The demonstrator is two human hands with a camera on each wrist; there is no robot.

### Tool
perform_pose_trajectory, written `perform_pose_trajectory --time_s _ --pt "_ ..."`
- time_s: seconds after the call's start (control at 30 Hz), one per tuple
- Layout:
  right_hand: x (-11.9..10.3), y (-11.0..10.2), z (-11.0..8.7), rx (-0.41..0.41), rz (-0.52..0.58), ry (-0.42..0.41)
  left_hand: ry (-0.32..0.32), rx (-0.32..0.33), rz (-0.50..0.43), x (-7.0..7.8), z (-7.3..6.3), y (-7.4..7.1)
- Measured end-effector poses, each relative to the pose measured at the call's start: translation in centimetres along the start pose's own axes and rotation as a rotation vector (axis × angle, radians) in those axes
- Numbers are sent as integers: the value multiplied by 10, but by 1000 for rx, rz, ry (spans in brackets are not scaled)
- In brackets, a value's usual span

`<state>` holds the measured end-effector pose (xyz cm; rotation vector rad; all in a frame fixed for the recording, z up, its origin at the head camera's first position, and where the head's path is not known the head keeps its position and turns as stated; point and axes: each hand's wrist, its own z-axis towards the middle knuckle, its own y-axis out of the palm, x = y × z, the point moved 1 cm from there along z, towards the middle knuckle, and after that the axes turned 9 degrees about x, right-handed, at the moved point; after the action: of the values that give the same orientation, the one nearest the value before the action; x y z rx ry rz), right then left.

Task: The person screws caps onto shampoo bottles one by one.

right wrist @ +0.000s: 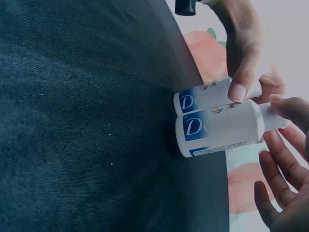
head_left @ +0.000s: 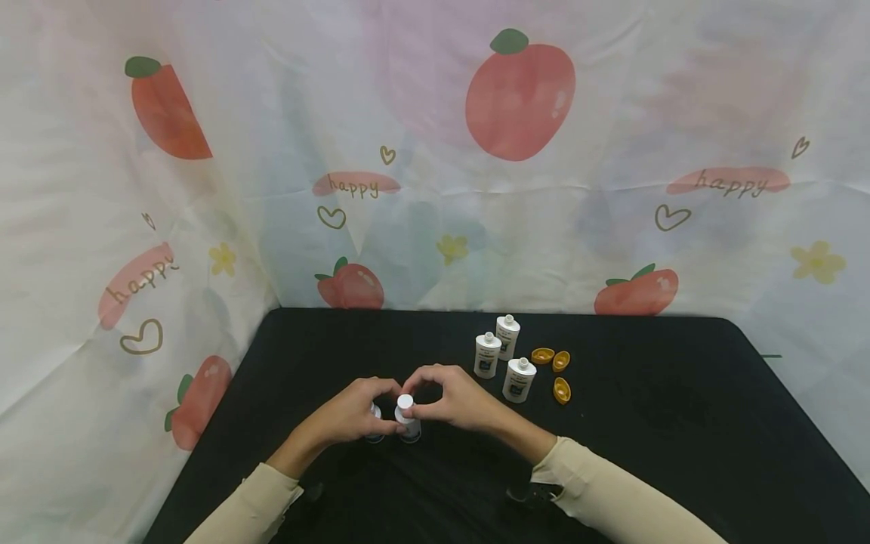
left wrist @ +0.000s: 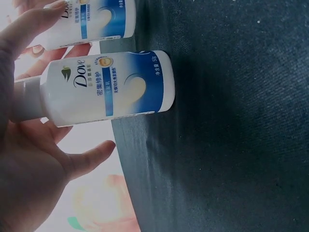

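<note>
Two small white-and-blue Dove shampoo bottles stand side by side on the black table (head_left: 306, 347). My right hand (head_left: 458, 397) pinches the white cap (head_left: 405, 401) of the right-hand bottle (right wrist: 217, 128) between thumb and index finger, its other fingers spread. My left hand (head_left: 356, 412) holds that same bottle by its shoulder, the thumb (right wrist: 239, 92) pressed on its front and the index finger behind. The left-hand bottle (left wrist: 106, 92), capped, stands within the hollow of my left hand, mostly hidden in the head view.
Three white bottles with dark labels, a front one (head_left: 519, 380), a left one (head_left: 486, 357) and a rear one (head_left: 507, 336), stand right of my hands. Beside them lie three orange boat-shaped pieces (head_left: 561, 391). A fruit-printed cloth (head_left: 421, 98) hangs behind the table.
</note>
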<state>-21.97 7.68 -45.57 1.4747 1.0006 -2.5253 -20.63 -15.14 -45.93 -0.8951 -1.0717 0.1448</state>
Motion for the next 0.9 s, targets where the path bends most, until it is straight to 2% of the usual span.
perform_pose_trajectory --time_s 0.27,0.5,0.7,0.9 --pt "2 1 -2 -27 12 8 -35 -17 21 1 0 1" --pt "2 1 -2 -43 1 6 -39 -31 32 2 1 0" --pt "-3 -7 -2 -86 23 21 -35 -46 -1 5 2 -3" --pt "-6 -21 -4 -90 8 9 -18 -47 -47 10 4 -6"
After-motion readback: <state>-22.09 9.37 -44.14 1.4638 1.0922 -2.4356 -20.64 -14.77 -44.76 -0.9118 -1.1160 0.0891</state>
